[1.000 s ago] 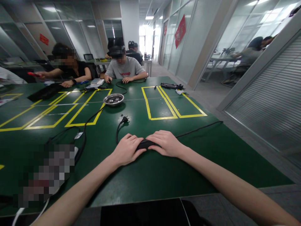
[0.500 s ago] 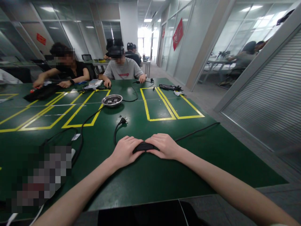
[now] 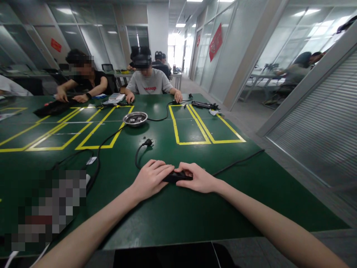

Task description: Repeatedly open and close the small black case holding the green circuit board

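A black elongated block that looks like a power adapter (image 3: 176, 178) lies low over the green tabletop between my hands. My left hand (image 3: 152, 176) wraps its left end, fingers closed over the top. My right hand (image 3: 198, 178) grips the right end, thumb and fingers bent around it; a gap shows under the curled fingers. From behind my left hand a short black cord curves up to a plug (image 3: 148, 142), its pins pointing right. Another black cord (image 3: 240, 160) runs from behind my right hand toward the table's right edge. My palms hide both ends of the block.
A metal bowl (image 3: 135, 118) with small metal parts stands ahead. At left lies a blurred-out object (image 3: 52, 208) beside black cables. Yellow tape rectangles (image 3: 194, 143) mark the green table (image 3: 167, 223). A folded black tripod (image 3: 202, 105) lies farther back. Two people sit across, hands on the table.
My right hand has shifted slightly right and its fingers have curled more, uncovering more of the block. My left hand stays closed on its end. The view has moved slightly.
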`<state>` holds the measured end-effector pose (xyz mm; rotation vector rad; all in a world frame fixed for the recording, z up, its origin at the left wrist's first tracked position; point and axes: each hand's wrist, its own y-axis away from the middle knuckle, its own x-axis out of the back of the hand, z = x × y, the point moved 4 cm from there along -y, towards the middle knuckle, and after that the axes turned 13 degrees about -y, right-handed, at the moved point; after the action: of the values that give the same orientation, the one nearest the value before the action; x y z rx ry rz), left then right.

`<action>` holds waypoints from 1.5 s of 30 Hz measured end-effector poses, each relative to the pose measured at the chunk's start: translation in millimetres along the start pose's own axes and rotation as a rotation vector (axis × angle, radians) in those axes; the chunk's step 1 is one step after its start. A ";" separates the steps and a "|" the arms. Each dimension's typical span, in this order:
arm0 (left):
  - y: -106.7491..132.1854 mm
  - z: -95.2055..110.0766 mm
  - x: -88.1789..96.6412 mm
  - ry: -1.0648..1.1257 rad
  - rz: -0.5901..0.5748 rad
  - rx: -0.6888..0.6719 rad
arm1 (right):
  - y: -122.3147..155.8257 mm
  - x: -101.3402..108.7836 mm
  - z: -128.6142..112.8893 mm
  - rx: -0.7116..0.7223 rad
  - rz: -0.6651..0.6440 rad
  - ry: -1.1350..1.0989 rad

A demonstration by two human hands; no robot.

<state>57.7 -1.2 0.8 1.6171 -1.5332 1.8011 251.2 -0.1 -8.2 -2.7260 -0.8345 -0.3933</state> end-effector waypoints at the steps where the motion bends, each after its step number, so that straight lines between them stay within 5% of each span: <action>1: -0.7 -0.3 2.1 -0.009 0.033 0.019 | -1.4 1.8 2.8 -0.001 0.036 -0.012; 5: -1.9 0.3 10.6 -0.009 0.122 0.077 | -7.7 33.6 17.6 0.018 0.333 -0.131; 8: -0.3 2.5 6.8 0.104 0.036 0.029 | -3.7 83.4 27.5 0.086 0.676 -0.156; 13: 4.2 -3.7 -6.4 0.280 -0.121 0.056 | 28.0 167.3 37.1 0.221 1.201 0.045; 16: 4.4 -9.2 -7.7 0.342 -0.110 0.111 | 47.7 195.0 43.6 0.180 1.366 0.278; 23: 4.3 -11.4 -8.5 0.410 -0.114 0.138 | 59.4 207.7 66.8 -0.187 1.315 0.643; 29: 4.2 -12.9 -8.3 0.420 -0.114 0.151 | 65.0 211.7 70.4 -0.339 1.333 0.832; 34: 3.4 -12.9 -7.2 0.428 -0.126 0.150 | 69.5 217.6 88.8 -0.514 1.241 0.749; 45: 4.5 -13.7 -8.4 0.436 -0.150 0.171 | 75.2 230.6 98.6 -0.545 1.285 0.455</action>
<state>49.6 11.6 -6.0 1.2508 -1.0642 2.0704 496.1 88.0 -36.4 -2.7289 1.2490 -0.9086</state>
